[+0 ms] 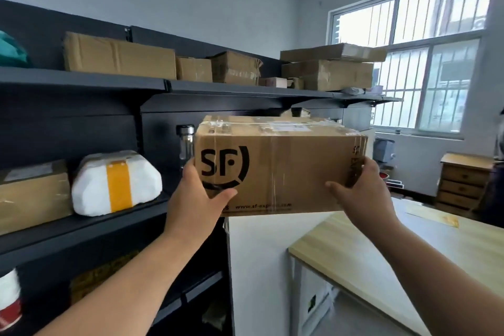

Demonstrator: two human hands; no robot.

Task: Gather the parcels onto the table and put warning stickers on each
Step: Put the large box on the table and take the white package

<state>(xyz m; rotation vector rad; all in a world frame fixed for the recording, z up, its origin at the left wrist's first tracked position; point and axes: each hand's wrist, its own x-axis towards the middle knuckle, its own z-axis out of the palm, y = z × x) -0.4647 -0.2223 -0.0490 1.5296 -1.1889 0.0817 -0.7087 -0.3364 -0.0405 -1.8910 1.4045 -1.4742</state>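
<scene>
Currently both arms are extended forward and upward, forearms bare. Left hand grips the left end of a brown cardboard parcel with a black "SF" logo and clear tape: thumb lies across the printed front face, fingers wrap round the end, out of sight. Parcel is held in the air, roughly level, in front of the shelving and above the table's near-left corner, touching neither. Right hand grips the right end, thumb on the lower front face, fingers curled round the side.

Surroundings: dark metal wall shelving on the left. Its middle shelf carries a brown taped carton with a white foam package banded in yellow tape just beside it. The top shelf holds a row of cardboard boxes. Light wood-topped table at lower right, a yellowish sheet lying on its far part. Barred window behind; small wooden chest of drawers at far right.
</scene>
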